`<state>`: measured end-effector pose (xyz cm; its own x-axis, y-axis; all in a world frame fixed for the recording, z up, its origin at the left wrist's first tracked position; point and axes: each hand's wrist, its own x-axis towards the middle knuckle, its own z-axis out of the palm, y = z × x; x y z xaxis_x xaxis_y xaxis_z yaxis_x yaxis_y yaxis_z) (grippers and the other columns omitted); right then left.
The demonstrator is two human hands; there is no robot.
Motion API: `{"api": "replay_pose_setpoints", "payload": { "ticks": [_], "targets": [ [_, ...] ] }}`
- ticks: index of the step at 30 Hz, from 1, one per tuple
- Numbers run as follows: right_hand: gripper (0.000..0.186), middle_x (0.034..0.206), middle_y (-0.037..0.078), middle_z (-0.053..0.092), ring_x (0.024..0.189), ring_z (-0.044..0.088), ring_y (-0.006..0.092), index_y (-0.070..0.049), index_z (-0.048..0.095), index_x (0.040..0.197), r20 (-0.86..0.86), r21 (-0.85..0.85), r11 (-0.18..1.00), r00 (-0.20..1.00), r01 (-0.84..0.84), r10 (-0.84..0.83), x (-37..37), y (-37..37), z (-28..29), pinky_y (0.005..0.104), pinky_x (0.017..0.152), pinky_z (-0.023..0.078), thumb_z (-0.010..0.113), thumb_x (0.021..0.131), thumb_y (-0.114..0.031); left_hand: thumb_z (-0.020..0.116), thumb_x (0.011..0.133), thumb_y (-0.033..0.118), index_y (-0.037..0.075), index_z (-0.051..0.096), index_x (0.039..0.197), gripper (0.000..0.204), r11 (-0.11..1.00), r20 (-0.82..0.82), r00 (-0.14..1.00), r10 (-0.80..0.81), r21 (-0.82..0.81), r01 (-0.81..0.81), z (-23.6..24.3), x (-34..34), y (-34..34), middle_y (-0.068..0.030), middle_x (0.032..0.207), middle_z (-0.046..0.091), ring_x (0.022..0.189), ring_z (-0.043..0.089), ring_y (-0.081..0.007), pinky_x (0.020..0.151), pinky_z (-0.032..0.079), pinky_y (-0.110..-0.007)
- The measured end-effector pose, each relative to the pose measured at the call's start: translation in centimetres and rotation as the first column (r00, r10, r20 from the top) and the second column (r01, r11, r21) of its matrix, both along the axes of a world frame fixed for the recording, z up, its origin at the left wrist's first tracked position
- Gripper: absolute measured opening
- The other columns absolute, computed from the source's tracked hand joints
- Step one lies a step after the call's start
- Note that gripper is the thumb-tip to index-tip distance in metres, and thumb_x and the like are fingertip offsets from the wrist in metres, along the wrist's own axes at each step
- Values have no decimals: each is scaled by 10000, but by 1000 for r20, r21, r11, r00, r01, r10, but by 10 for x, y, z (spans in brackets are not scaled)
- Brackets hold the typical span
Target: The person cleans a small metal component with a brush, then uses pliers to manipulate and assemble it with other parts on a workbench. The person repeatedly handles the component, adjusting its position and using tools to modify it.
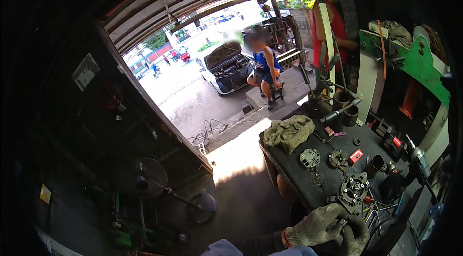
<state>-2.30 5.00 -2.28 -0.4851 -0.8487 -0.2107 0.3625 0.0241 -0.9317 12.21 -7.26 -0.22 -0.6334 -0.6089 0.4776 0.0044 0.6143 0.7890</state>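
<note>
Both my hands wear grey work gloves and meet at the near edge of the dark workbench point(294, 171). Between the fingertips of my left hand point(312, 227) and my right hand point(355, 239) is a small metal part point(343, 222), too small to tell its kind. Both hands are closed on it. Just beyond them lies a round alternator housing point(353, 189) with bolts and a central hole. Farther back on the bench are a slotted alternator end cover point(310, 158) and another round metal part point(338, 160).
A crumpled cloth point(289, 132) lies at the bench's far corner. Small red boxes point(356, 155), a metal cylinder point(374, 165) and several hand tools point(378, 212) crowd the right side. A standing fan point(142, 179) is at left. One person point(265, 65) sits outside; another point(330, 29) stands at right.
</note>
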Motion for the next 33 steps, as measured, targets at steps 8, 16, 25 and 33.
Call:
{"api": "replay_pose_setpoints", "payload": {
  "ticks": [8,16,25,33],
  "targets": [
    [284,1198,118,753,1105,696,205,5,730,1275,-155,3,999,987,-41,41,14,-28,21,329,983,559,749,1002,-72,756,954,57,8,644,1207,281,998,-82,995,54,40,-51,-5,13,-15,-135,1136,675,976,740,-276,838,624,-368],
    [266,1149,105,756,1066,703,211,-8,730,1241,-151,-1,996,984,91,-90,42,-96,19,336,985,555,741,983,-72,770,940,70,23,662,1257,338,997,-174,984,-29,67,41,-2,28,-88,-147,1134,689,982,739,-279,842,614,-379],
    [374,1167,98,796,1046,756,163,-7,747,1257,-124,-59,982,975,180,-186,87,-190,23,324,941,617,862,902,-33,822,894,58,12,750,1197,315,991,-179,982,-57,110,78,0,54,-204,-177,1097,768,932,791,-272,766,647,-350],
    [373,1178,95,782,1026,760,153,2,758,1242,-164,-59,951,936,305,-310,105,-233,34,313,903,628,893,905,-82,741,903,11,-23,760,1211,310,956,-42,960,-278,90,280,6,56,-261,-161,1130,727,897,771,-217,742,639,-331]
  ]
}}
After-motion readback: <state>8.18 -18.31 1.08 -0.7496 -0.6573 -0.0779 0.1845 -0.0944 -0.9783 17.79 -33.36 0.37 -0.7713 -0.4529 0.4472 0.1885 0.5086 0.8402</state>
